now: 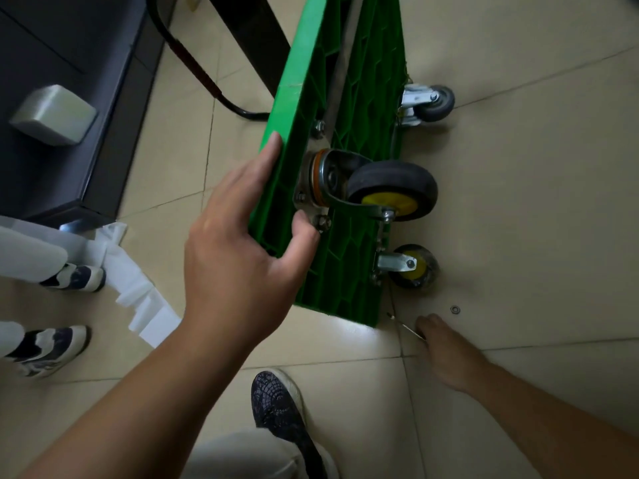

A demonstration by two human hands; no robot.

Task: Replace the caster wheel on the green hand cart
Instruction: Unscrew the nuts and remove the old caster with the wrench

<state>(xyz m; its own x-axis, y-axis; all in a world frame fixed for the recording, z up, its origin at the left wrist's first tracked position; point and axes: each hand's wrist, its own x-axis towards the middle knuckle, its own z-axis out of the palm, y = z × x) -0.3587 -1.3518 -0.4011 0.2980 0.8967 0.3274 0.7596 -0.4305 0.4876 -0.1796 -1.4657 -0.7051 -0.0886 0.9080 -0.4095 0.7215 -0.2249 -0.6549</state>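
The green hand cart (pixel 294 140) is standing on its side on the tiled floor (pixel 518 219), ribbed underside facing right, with 3 wheels showing. The left hand (pixel 238 243) is steadying its edge, fingers spread along the rim and thumb pressing near a nut (pixel 323 221) on the plate of the big caster wheel (pixel 392 190). The right hand (pixel 446 350) is reaching down to the floor, curling around a thin metal tool (pixel 404 326) (whether it is fully gripped, I cannot tell). A small washer (pixel 455 309) is lying just beyond it. To do this well, the left hand should be keeping the cart from tipping while the tool is being brought up squarely onto the nut.
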